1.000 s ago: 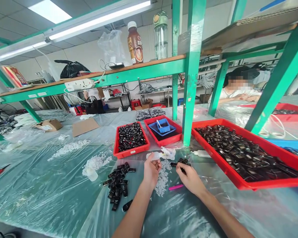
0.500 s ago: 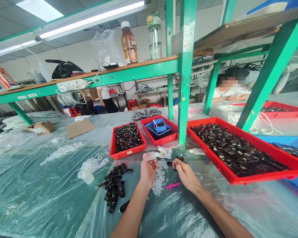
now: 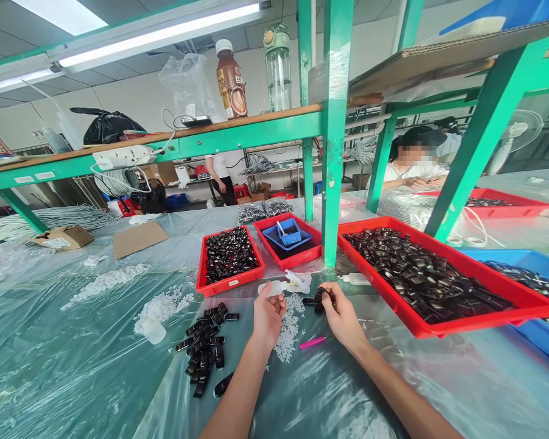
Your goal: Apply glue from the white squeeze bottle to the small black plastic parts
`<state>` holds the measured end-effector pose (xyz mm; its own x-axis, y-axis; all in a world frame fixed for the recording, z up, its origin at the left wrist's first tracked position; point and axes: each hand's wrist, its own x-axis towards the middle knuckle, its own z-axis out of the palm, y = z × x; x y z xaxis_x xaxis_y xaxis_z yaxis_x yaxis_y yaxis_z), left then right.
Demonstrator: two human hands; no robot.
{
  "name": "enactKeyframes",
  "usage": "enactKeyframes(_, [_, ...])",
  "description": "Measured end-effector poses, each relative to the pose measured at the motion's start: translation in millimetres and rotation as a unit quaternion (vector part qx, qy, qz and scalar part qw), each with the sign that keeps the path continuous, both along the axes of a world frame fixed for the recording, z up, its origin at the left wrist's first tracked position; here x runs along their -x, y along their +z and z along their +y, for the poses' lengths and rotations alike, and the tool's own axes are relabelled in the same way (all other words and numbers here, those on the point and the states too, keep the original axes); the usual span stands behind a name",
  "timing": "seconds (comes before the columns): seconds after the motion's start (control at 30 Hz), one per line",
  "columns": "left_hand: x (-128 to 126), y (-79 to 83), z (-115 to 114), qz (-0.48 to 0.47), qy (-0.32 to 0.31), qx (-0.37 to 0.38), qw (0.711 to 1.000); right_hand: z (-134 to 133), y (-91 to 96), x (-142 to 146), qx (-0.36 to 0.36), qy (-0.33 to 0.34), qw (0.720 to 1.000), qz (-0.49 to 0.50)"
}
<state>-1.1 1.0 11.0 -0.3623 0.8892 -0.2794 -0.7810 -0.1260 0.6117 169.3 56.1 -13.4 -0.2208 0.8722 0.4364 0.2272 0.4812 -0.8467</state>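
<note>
At 6 o'clock my forearms reach over the clear plastic sheet covering the table. My left hand is curled, thumb and forefinger pinching a small translucent white piece. At 3 o'clock of it my right hand pinches a small glossy black plastic part.

I judge this a pairing step. Bringing the white piece to the black part would call for fine fingertip alignment.

A heap of white pellets lies between the hands, with a loose pile of black parts at 9 o'clock. Farther, at 2 o'clock, is a long red plastic tray.

The white piece's shape and the right grip's firmness are too small to read.
</note>
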Motion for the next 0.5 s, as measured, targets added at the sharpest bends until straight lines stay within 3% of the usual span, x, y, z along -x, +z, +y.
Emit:
enactKeyframes(0.33, [1.0,-1.3,-0.2,-0.001,-0.001,-0.003,1.000,2.2,-1.3,-0.1,0.010,0.013,1.000,0.021])
enactKeyframes(0.5, [1.1,-0.7,0.2,-0.007,-0.001,0.008,1.000,3.1,-4.0,-0.2,0.054,0.024,0.997,0.040])
